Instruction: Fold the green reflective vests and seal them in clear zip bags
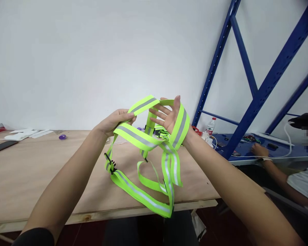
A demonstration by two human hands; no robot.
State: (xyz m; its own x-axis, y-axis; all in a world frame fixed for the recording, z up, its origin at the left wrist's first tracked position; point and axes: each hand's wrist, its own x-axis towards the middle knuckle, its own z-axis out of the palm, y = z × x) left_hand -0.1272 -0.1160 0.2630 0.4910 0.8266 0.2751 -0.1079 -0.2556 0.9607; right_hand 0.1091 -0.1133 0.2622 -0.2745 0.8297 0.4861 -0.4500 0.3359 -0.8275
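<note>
A neon yellow-green reflective vest of elastic straps, with grey reflective stripes, hangs between my hands above the table. My left hand pinches a strap between thumb and fingers. My right hand is spread, palm showing, and reaches through a strap loop that lies around its wrist. A black buckle sits on the strap at the left. The lower strap droops to the table's front edge, and a loose strap end dangles at the right.
More neon straps lie behind on the wooden table. A purple object and white sheets are at left. Blue rack posts rise at right. There, another person's hand rests at a blue bench with a bottle.
</note>
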